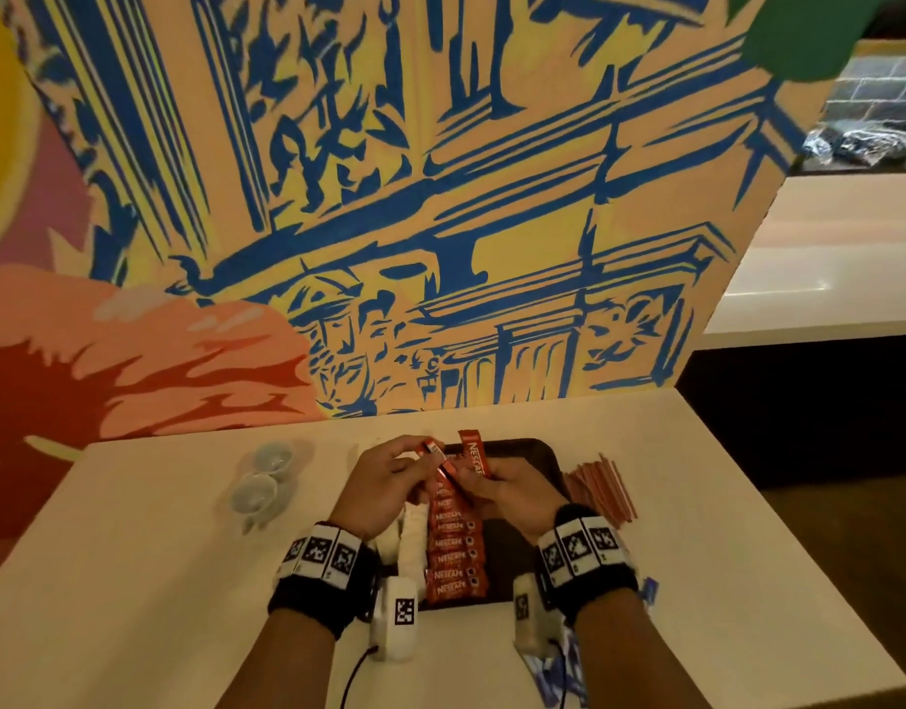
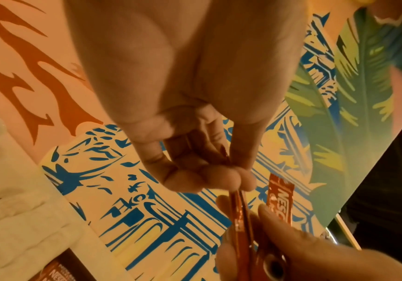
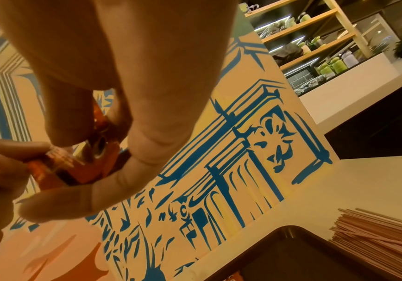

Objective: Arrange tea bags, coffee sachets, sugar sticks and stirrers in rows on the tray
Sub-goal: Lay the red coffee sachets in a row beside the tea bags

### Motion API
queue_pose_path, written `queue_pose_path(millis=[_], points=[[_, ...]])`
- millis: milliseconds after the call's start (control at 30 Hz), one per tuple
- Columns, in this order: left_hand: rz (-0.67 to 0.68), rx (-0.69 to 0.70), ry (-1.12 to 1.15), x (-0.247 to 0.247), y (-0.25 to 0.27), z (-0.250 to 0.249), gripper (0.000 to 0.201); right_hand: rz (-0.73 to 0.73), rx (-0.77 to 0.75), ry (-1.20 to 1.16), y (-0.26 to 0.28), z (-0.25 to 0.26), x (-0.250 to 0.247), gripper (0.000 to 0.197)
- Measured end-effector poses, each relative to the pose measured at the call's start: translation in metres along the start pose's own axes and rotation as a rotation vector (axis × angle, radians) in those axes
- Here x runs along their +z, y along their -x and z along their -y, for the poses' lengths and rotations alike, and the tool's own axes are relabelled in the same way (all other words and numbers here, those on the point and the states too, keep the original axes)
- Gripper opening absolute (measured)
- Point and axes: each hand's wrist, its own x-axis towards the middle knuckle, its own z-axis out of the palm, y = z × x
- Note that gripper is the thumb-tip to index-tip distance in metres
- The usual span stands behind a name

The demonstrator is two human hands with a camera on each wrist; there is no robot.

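From the head camera, a dark tray (image 1: 522,452) sits on a pale table (image 1: 159,580) against a painted wall (image 1: 389,197). A row of red coffee sachets (image 1: 453,545) lies on the tray, running from its near edge toward the far edge, each one overlapping the next. Just left of that row lie white packets (image 1: 412,534), partly hidden by the left wrist. Above the far end of the row the left hand (image 1: 384,483) pinches one end of a red sachet (image 1: 437,455) between thumb and fingertips. The right hand (image 1: 512,491) grips a second sachet (image 1: 473,452), which stands up above its fingers. The two hands nearly meet over the tray. A bundle of thin pink stirrers (image 1: 601,486) lies on the table just right of the tray. Two small pale cups (image 1: 264,475) stand on the table well to the left. Blue-and-white packets (image 1: 568,662) lie at the near right, mostly under the right forearm.

From the left wrist camera, the left hand's fingers (image 2: 209,176) are closed tightly on the top of a sachet (image 2: 242,214) seen edge on. The right hand (image 2: 291,252) holds its lower end, and the other sachet (image 2: 280,197) rises behind its fingers.

From the right wrist camera, the right hand's thumb and fingers (image 3: 132,171) are closed on red sachets (image 3: 94,152). The left hand's fingers (image 3: 7,155) grip them from the left. The tray's corner (image 3: 291,231) and the stirrers (image 3: 383,239) show at the lower right.
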Motion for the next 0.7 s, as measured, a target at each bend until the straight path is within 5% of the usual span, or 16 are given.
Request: queue_pose_path(millis=[267,433,700], points=[[-0.008,0.002,0.193,0.013,0.026,-0.012,0.023,-0.271,0.014,-0.221,0.035,0.002,-0.009,0.023],[-0.003,0.024,0.228,0.021,0.030,-0.013,0.026,-0.261,0.051,-0.350,0.044,0.007,-0.022,0.021],[0.020,-0.033,0.088,0.046,0.026,-0.024,0.023,-0.183,-0.031,-0.141,0.043,0.025,-0.044,0.037]])
